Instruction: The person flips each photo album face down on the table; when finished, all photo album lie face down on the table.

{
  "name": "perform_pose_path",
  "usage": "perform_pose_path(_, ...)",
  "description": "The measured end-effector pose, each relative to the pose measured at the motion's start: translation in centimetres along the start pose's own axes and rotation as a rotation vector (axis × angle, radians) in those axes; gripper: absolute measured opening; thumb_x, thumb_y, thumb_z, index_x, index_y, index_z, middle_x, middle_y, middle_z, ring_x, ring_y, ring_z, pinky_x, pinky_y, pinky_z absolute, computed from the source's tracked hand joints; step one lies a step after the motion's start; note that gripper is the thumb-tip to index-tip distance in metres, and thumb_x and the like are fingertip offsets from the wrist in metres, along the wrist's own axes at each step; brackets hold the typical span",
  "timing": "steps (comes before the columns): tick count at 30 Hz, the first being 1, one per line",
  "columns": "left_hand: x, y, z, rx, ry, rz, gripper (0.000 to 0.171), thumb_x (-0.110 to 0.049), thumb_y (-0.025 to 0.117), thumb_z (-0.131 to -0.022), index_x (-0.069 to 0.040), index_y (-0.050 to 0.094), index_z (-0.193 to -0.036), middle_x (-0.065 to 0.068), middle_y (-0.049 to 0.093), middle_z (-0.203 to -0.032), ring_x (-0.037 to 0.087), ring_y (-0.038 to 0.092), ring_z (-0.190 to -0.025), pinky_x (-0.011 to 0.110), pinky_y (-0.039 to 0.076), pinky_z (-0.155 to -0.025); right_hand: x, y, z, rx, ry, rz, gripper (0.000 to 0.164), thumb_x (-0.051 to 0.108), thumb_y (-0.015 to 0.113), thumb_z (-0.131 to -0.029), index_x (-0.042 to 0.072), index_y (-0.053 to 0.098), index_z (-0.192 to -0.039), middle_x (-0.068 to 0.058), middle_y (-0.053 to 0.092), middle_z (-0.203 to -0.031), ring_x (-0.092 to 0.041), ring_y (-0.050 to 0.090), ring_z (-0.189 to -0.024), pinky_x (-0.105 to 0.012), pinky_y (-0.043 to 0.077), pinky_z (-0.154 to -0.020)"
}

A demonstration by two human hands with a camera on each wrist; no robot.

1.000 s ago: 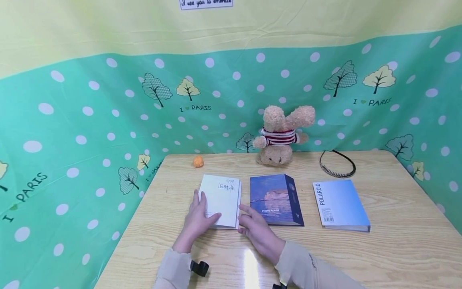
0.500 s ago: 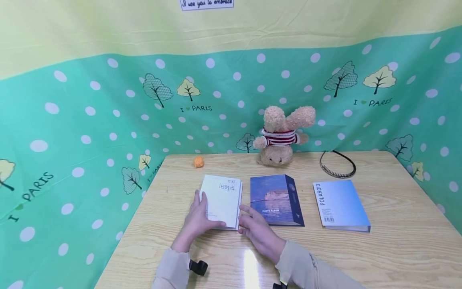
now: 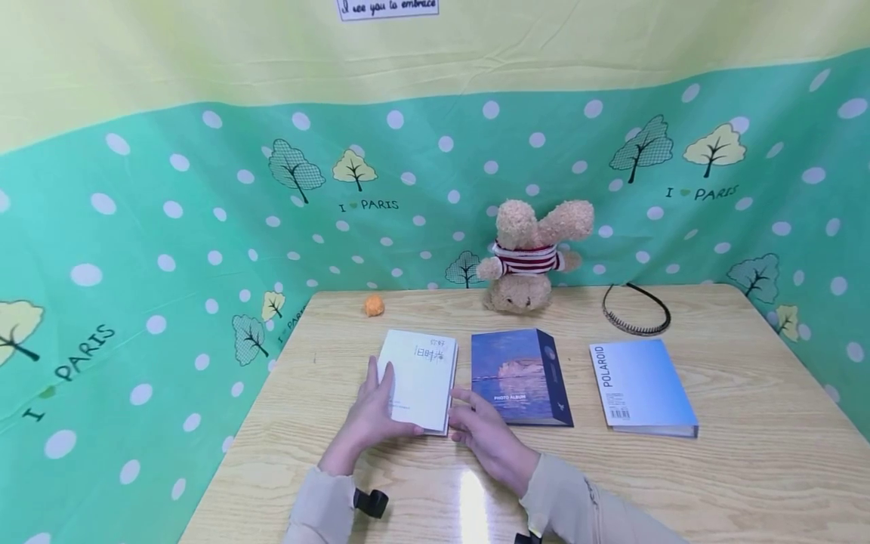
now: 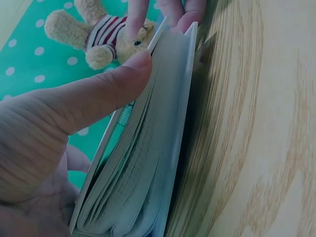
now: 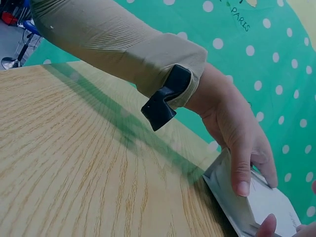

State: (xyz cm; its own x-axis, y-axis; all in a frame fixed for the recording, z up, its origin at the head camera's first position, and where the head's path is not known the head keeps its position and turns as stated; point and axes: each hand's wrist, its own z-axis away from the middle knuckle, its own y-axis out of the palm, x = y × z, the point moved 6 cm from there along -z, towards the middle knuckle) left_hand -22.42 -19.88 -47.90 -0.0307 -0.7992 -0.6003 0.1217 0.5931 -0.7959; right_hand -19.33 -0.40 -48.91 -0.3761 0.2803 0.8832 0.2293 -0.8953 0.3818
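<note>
A white book [image 3: 418,378] with writing on its cover lies at the table's left middle, between both hands. My left hand [image 3: 372,412] grips its near left part, with fingers along the left side and the thumb by the near edge. In the left wrist view, the thumb [image 4: 111,94] lies on the cover's edge, and loose pages [image 4: 133,173] show between the two covers. My right hand [image 3: 485,434] holds the book's right edge with curled fingers. The right wrist view shows little of those fingers [image 5: 267,227].
Right of the book lie a dark blue photo album [image 3: 513,378] and a light blue Polaroid album [image 3: 642,385]. Behind are an upside-down plush rabbit [image 3: 526,261], a black headband [image 3: 639,329] and a small orange ball [image 3: 373,305]. A green curtain [image 3: 421,174] borders the table.
The white book has shifted slightly to the right and toward me. My left thumb has slid right along its near edge. The right hand has stayed nearly still.
</note>
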Motion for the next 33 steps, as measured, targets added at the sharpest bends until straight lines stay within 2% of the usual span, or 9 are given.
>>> perform_pose_path(6, 0.0, 0.0, 0.1, 0.002, 0.010, 0.016, 0.134, -0.046, 0.092, -0.054, -0.004, 0.015, -0.155, 0.020, -0.014, -0.160, 0.049, 0.001, -0.143, 0.063, 0.018, -0.111, 0.2, 0.2, 0.0, 0.006, -0.006, 0.010, 0.063, 0.005, 0.057, -0.091, -0.005, 0.029, -0.147, -0.020, 0.057, -0.112, -0.021, 0.054, -0.091, -0.034, 0.049, -0.085)
perform_pose_path(10, -0.2, 0.0, 0.3, 0.003, 0.026, 0.010, 0.131, -0.049, 0.091, -0.055, -0.005, 0.017, -0.155, 0.021, -0.014, -0.159, 0.049, 0.002, -0.144, 0.064, 0.019, -0.110, 0.4, 0.3, 0.1, 0.003, -0.012, 0.036, 0.062, 0.007, 0.059, -0.090, -0.004, 0.033, -0.145, -0.019, 0.055, -0.117, -0.023, 0.056, -0.093, -0.039, 0.049, -0.088)
perform_pose_path(15, -0.7, 0.2, 0.4, -0.006, 0.052, -0.065, 0.129, -0.062, 0.084, -0.058, -0.008, 0.021, -0.155, 0.024, -0.010, -0.159, 0.050, 0.002, -0.143, 0.068, 0.020, -0.108, 0.9, 0.3, 0.5, 0.003, -0.041, 0.085, 0.057, 0.010, 0.058, -0.093, -0.001, 0.035, -0.144, -0.018, 0.056, -0.125, -0.025, 0.058, -0.098, -0.041, 0.048, -0.090)
perform_pose_path(18, -1.2, 0.4, 0.4, -0.028, 0.076, -0.124, 0.126, -0.071, 0.078, -0.060, -0.009, 0.022, -0.155, 0.027, -0.004, -0.159, 0.052, 0.002, -0.142, 0.070, 0.016, -0.108, 1.4, 0.3, 0.6, 0.012, -0.066, 0.094, 0.056, 0.010, 0.056, -0.094, 0.001, 0.035, -0.145, -0.019, 0.056, -0.129, -0.027, 0.058, -0.102, -0.040, 0.047, -0.090)
perform_pose_path(25, -2.2, 0.9, 0.3, -0.084, 0.083, -0.210, 0.125, -0.082, 0.067, -0.061, -0.011, 0.026, -0.155, 0.030, 0.006, -0.157, 0.054, 0.001, -0.142, 0.076, 0.007, -0.105, 2.2, 0.5, 0.6, 0.025, -0.106, 0.078, 0.066, 0.004, 0.057, -0.087, 0.001, 0.030, -0.147, -0.024, 0.051, -0.136, -0.030, 0.057, -0.112, -0.042, 0.049, -0.092)
perform_pose_path(33, -3.1, 1.2, 0.2, -0.113, 0.055, -0.210, 0.129, -0.083, 0.067, -0.059, -0.009, 0.023, -0.155, 0.029, 0.008, -0.158, 0.051, 0.000, -0.143, 0.074, 0.005, -0.106, 2.4, 0.3, 0.7, 0.018, -0.133, 0.084, 0.065, 0.006, 0.059, -0.088, 0.004, 0.030, -0.146, -0.024, 0.047, -0.141, -0.030, 0.056, -0.114, -0.042, 0.048, -0.092)
